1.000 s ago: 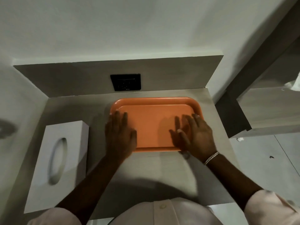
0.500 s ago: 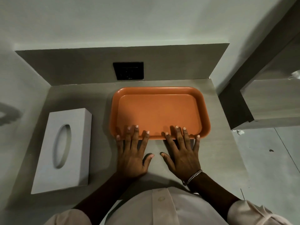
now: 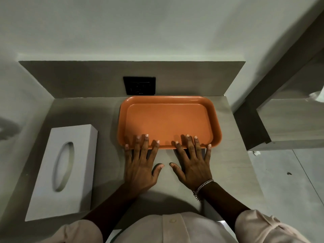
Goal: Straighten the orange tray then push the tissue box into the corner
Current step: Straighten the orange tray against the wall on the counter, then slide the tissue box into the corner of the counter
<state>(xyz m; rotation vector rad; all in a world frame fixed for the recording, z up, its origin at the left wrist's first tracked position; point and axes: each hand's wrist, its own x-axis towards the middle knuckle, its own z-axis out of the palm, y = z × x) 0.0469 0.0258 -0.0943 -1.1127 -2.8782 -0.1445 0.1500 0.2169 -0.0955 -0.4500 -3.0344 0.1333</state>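
The orange tray [image 3: 168,118] lies flat on the grey counter [image 3: 233,165], its long side parallel to the back panel and its far edge close against it. My left hand [image 3: 142,163] and my right hand [image 3: 192,163] rest flat on the counter with fingers spread, their fingertips lying over the tray's near rim. Neither hand holds anything. The white tissue box [image 3: 63,171] with an oval slot lies on the counter's left side, slightly angled, apart from both hands and short of the back left corner.
A black socket plate [image 3: 139,85] sits in the back panel just behind the tray's left end. Walls close the counter at the left and back. A lower shelf unit [image 3: 294,123] stands to the right, with tiled floor beyond the counter's right edge.
Both hands slid back from the tray's middle to its near rim. The tray now lies closer to the back panel. Since half a second ago, almost nothing has moved.
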